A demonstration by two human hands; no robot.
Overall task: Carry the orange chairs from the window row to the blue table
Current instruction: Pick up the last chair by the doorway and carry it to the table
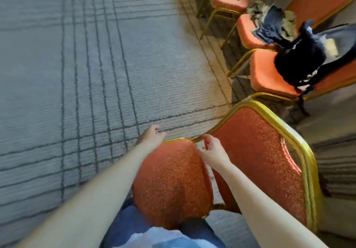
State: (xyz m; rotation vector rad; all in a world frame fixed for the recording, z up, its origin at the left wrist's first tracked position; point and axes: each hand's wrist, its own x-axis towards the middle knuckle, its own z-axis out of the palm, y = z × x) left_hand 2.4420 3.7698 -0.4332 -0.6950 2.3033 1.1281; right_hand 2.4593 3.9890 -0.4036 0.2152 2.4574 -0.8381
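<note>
You are working in bright daylight that falls from the right, warming the carpet (202, 59) in a pale yellowish band near the row of orange chairs (264, 74) while the far left stays cooler and grey. Your forearms look washed out. The wide lens bends the carpet lines toward the edges. Everything is soft, and the dark clothing (296, 62) on the chairs is smeared, with ragged outlines.
</note>
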